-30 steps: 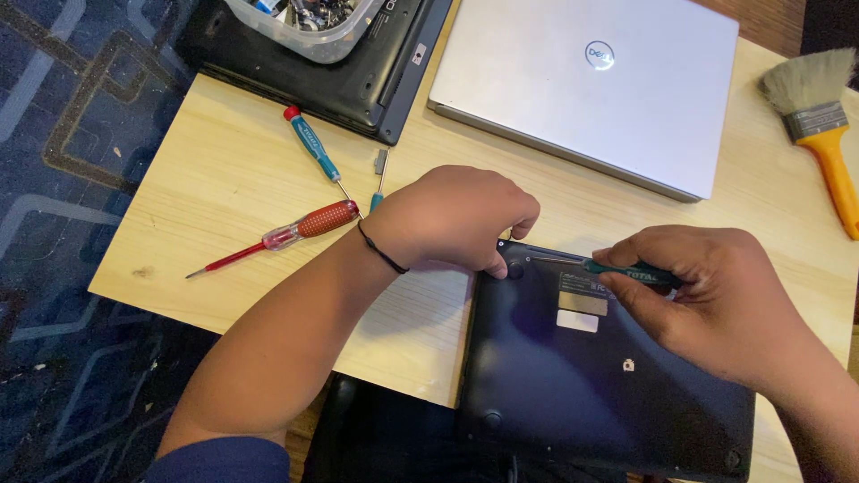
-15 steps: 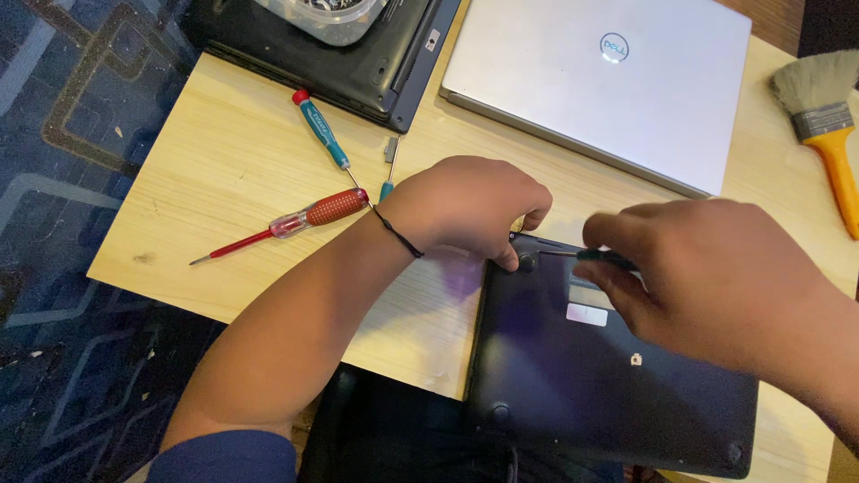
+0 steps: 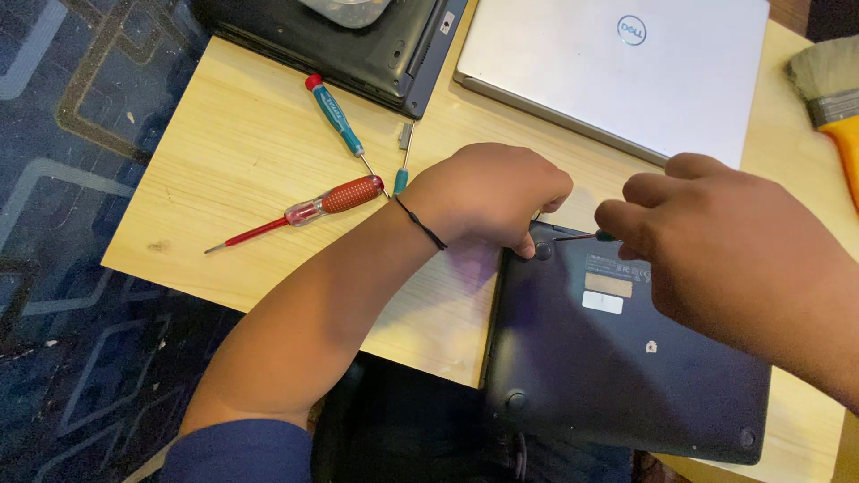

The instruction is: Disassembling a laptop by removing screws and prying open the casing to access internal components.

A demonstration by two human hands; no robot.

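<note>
Dark blue-black laptop (image 3: pixel 626 358), underside up, lies on the pale wooden table (image 3: pixel 242 179) beneath both hands; the left hand (image 3: pixel 488 197) is curled and pressed on its upper-left corner, apparently to steady it. Right hand (image 3: pixel 716 250) pinches a slim green-handled screwdriver (image 3: pixel 582 236), tip aimed toward the left hand's fingertips at that corner. Beyond the left wrist lie a red-handled screwdriver (image 3: pixel 304 210) and a teal screwdriver (image 3: pixel 338 121); past the knuckles, a silver laptop (image 3: pixel 617 72).
</note>
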